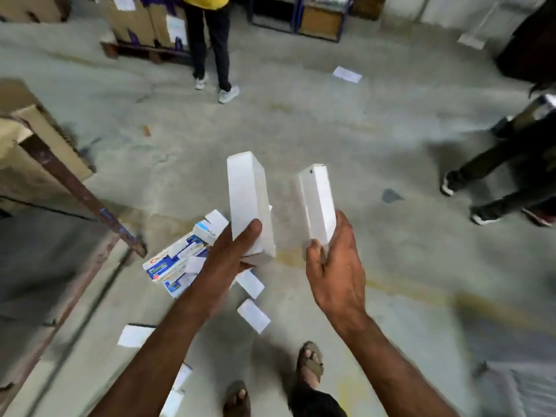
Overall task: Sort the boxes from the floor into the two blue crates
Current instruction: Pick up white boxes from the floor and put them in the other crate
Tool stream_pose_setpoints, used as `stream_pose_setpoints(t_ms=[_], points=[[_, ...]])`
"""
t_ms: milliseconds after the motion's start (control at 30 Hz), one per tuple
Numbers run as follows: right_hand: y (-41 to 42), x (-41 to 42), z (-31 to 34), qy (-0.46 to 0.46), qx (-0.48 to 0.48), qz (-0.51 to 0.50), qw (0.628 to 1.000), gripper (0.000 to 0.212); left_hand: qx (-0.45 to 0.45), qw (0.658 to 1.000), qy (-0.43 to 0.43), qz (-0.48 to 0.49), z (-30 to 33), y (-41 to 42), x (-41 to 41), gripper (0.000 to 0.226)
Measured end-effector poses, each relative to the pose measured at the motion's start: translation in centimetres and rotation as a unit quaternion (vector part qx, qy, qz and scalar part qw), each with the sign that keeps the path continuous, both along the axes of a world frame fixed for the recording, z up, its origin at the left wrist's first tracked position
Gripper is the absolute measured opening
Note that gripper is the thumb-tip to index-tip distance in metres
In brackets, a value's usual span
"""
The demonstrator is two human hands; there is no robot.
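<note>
A single wide-angle head-worn camera looks forward and steeply down from standing height at the concrete floor (346, 139), the wearer's forearms close in from 6 o'clock, another person's legs (210, 49) standing farther off at 12 o'clock.

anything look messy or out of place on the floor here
Yes. Printed boxes lie in a jumbled pile on the concrete floor, with loose white boxes scattered askew nearby. A stray sheet of paper lies farther off. No blue crates show in this view.
</note>
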State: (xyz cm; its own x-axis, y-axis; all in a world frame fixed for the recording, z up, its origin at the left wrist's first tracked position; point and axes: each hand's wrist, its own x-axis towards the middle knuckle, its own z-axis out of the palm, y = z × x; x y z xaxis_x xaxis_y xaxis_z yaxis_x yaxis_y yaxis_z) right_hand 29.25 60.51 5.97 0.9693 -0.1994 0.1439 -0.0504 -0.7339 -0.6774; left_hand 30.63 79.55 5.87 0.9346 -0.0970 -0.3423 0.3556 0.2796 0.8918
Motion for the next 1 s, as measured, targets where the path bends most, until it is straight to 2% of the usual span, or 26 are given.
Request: stream_pose_setpoints(t_ms=[67, 167, 267, 433, 633, 867, 1000], points=[[-3.4, -1.9, 2.4, -0.025, -0.005, -0.043, 0.999, 0.063, 0.032, 0.997, -0.034, -0.059, 3.0, -3.4, -0.1, 0.073], [-8.6, -5.0, 5.2, -0.058, -0.012, -0.118, 0.991, 0.064, 0.07, 0.985, -0.066, -0.143, 6.9, -8.7, -0.9, 0.061], [-14.0, -8.3, 7.2, -0.088, -0.013, -0.184, 0.979, 0.066, 0.088, 0.972, -0.069, -0.208, 9.1, -14.3, -1.9, 0.067], [-24.5, -14.0, 9.3, -0.117, -0.019, -0.295, 0.948, 0.066, 0.053, 0.964, -0.025, -0.258, 10.8, -26.5, -4.2, 0.072], [-39.5, -22.7, 11.3, -0.138, -0.061, -0.392, 0.907, 0.067, 0.033, 0.927, -0.008, -0.374, 12.2, -45.5, -9.4, 0.078], [-55.2, -33.8, 13.4, -0.156, -0.081, -0.49, 0.854, 0.065, 0.055, 0.896, -0.079, -0.433, 13.8, -66.0, -17.4, 0.082], [-61.8, -38.2, 14.0, -0.151, -0.072, -0.551, 0.817, 0.066, 0.065, 0.867, -0.137, -0.475, 15.6, -74.9, -20.6, 0.066]])
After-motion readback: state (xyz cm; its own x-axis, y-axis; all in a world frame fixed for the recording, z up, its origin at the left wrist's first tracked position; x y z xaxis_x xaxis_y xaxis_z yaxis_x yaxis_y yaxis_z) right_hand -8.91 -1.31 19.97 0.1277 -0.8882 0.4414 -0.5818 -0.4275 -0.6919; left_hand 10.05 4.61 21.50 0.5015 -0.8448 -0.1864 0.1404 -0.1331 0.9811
